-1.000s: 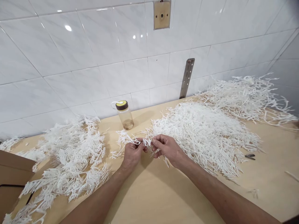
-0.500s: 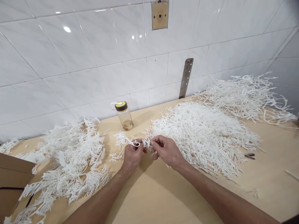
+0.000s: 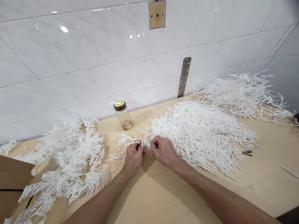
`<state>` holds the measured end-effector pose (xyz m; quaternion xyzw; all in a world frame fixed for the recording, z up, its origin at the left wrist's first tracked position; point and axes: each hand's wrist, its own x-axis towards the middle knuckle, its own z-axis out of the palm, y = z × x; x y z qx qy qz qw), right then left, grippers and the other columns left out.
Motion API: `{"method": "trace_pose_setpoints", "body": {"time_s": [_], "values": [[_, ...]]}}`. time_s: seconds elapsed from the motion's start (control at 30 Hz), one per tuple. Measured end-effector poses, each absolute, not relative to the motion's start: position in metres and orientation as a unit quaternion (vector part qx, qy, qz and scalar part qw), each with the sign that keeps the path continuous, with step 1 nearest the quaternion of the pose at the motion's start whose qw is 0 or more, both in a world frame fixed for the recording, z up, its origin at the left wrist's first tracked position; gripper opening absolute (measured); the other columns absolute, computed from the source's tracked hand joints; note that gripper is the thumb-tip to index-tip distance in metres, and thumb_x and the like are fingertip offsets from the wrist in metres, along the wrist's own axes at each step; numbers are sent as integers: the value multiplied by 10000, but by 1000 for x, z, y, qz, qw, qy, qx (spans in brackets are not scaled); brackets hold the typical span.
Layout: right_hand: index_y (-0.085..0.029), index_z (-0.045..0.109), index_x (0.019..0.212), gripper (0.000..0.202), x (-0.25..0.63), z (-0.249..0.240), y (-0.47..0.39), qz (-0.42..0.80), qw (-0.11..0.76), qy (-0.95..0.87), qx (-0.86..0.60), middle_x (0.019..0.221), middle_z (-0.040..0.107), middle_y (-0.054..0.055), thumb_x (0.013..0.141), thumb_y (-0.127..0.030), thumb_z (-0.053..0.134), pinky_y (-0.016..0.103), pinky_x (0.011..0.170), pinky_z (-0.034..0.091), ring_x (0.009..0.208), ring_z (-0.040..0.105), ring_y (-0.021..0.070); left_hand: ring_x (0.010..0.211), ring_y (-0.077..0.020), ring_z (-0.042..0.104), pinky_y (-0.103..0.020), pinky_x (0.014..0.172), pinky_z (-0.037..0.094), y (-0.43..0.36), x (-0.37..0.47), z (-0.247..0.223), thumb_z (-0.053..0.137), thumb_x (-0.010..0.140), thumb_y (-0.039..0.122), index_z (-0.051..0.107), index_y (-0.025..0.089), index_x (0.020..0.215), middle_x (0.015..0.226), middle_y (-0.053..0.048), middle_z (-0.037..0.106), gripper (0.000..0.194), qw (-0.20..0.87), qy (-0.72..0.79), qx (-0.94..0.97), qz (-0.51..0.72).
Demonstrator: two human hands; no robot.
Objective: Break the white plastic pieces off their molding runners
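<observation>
Between my two hands is a white branching plastic sprig (image 3: 146, 144) with fine tips. My left hand (image 3: 134, 157) is closed, thumb and fingers pinching the sprig. My right hand (image 3: 163, 149) is closed too, its thumb and forefinger pressed together at the sprig's right end; the exact grip is partly hidden. Just left of my left hand, loose white branching pieces (image 3: 125, 140) lie on the wooden table (image 3: 149, 199). A large heap of thin white sprigs (image 3: 198, 130) spreads right behind my right hand.
A fuller heap of branched white pieces (image 3: 67, 158) lies at left, beside a cardboard box (image 3: 14, 183). A clear bottle with a dark, yellow-topped lid (image 3: 123, 115) stands behind my hands. Longer white stems (image 3: 243, 93) lie back right. Small dark snips (image 3: 247, 153) rest near the right heap's edge.
My hands have drawn slightly closer together around the sprig, and the branch that stuck out left above my left hand now shows less. The camera view has shifted a little.
</observation>
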<state>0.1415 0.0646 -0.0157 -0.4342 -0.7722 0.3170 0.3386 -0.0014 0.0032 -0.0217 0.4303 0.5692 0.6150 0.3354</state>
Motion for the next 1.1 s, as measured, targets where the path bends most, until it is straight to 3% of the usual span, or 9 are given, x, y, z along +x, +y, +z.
{"method": "trace_pose_setpoints", "body": {"time_s": [0.13, 0.27, 0.4, 0.5, 0.7, 0.9, 1.1], "values": [[-210, 525, 724, 96, 152, -4, 72, 221, 359, -771, -478, 682, 603, 16, 792, -152, 490, 275, 598, 384, 617, 529, 159, 526, -114, 491, -241, 563, 411, 2, -3, -22, 698, 793, 425, 604, 163, 618, 529, 9, 540, 329, 349, 564, 441, 604], [-222, 539, 740, 79, 159, 7, 75, 260, 384, -752, -469, 646, 610, -8, 815, -219, 517, 269, 587, 392, 559, 540, 146, 547, -117, 523, -243, 582, 441, 4, -2, -22, 742, 755, 459, 644, 145, 679, 570, -2, 578, 337, 417, 535, 416, 606], [-217, 586, 822, 62, 159, 7, 74, 303, 348, -750, -473, 606, 613, -12, 805, -204, 527, 274, 563, 414, 505, 563, 150, 519, -109, 536, -234, 546, 444, 6, 0, -22, 785, 702, 498, 658, 141, 787, 584, 0, 606, 388, 450, 520, 377, 620], [-209, 618, 881, 103, 158, 8, 70, 373, 325, -735, -463, 585, 619, -21, 824, -241, 538, 270, 508, 434, 404, 550, 133, 503, -106, 535, -231, 532, 443, 6, 1, -24, 796, 690, 497, 660, 138, 798, 568, 5, 601, 400, 443, 524, 364, 630], [-198, 661, 752, 208, 154, 12, 63, 493, 283, -710, -414, 621, 636, -26, 836, -367, 575, 232, 392, 432, 328, 548, 102, 537, -117, 551, -242, 577, 456, 5, 1, -26, 760, 743, 450, 681, 141, 770, 570, 8, 599, 321, 417, 537, 391, 621], [-200, 685, 765, 91, 150, 9, 61, 504, 281, -697, -426, 616, 646, -24, 770, -265, 621, 215, 339, 400, 341, 569, 112, 514, -125, 539, -249, 561, 447, 8, -1, -33, 730, 767, 438, 674, 148, 740, 544, 10, 591, 297, 376, 547, 410, 626], [-199, 668, 754, 108, 147, 11, 59, 485, 279, -699, -446, 671, 685, -8, 776, -235, 569, 230, 361, 406, 369, 593, 125, 519, -127, 542, -244, 555, 441, 6, 0, -34, 694, 797, 412, 647, 157, 665, 537, 3, 593, 291, 345, 559, 438, 614]]}}
